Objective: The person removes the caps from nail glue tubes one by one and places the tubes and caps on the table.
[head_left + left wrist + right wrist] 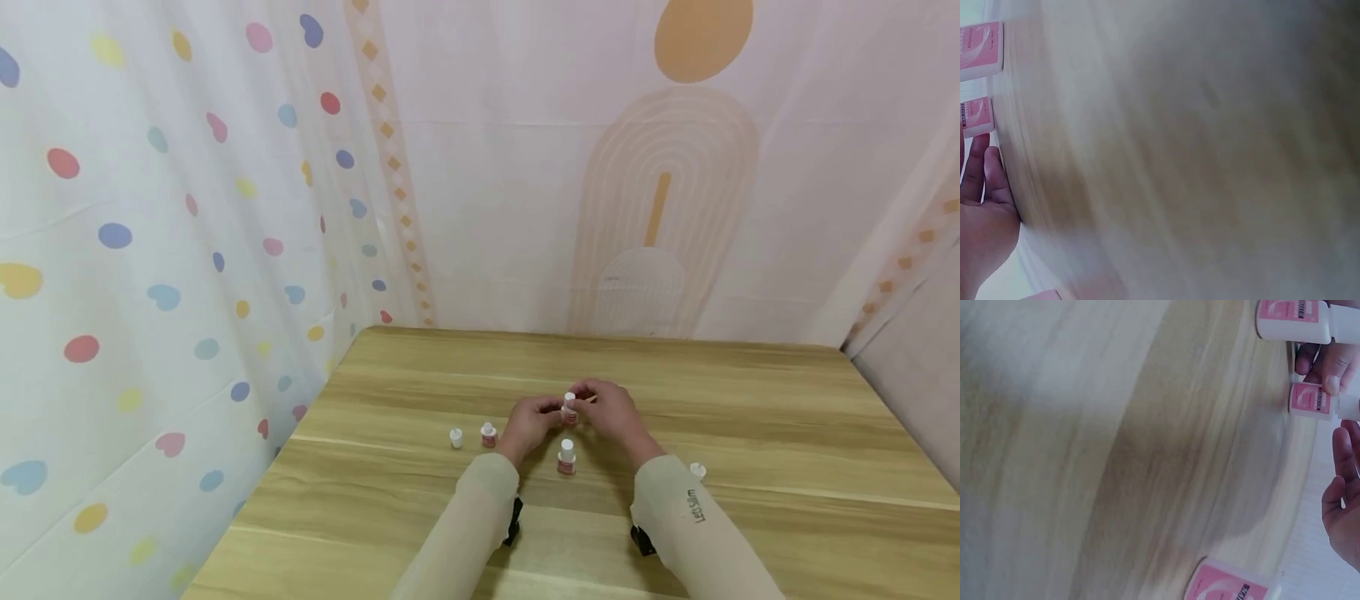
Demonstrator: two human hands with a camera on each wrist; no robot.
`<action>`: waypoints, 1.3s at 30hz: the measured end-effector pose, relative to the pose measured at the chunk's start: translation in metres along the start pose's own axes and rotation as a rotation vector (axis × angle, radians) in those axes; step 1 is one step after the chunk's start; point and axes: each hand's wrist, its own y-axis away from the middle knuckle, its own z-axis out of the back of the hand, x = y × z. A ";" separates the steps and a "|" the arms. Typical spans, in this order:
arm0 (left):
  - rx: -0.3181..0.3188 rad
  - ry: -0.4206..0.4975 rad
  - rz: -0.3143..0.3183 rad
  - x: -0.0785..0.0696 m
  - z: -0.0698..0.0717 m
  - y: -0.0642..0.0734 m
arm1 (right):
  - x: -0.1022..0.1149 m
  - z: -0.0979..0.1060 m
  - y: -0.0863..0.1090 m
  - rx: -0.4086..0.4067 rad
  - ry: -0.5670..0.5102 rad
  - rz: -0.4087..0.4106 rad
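Away from the body, both hands meet at a small white bottle (570,417) with a pink label, standing upright. My left hand (531,423) holds its body from the left, the thumb against its side in the right wrist view. On its white cap (570,398) are the thumb and fingers of my right hand (611,410), pinching from the right. A second bottle (566,467) of the same kind, capped, stands nearer, between the forearms. In the left wrist view, my left hand (988,231) shows beside the held bottle (977,117), its fingers partly cut off by the frame edge.
Left of the hands, a bottle (489,437) shows its white nozzle, a loose white cap (456,438) beside it. At the right sleeve lies a small white piece (697,472), partly hidden. Another pink-labelled bottle (1225,584) appears low in the right wrist view. Curtains border the wooden table (360,517).
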 end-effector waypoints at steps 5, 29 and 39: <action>0.003 0.000 -0.008 0.001 0.000 0.000 | 0.000 -0.003 0.001 -0.033 0.004 -0.005; 0.011 0.003 -0.022 0.001 0.000 0.002 | -0.003 -0.003 0.005 -0.012 -0.043 -0.023; 0.004 -0.032 -0.018 0.003 0.000 -0.001 | 0.000 -0.009 0.008 -0.052 -0.055 -0.019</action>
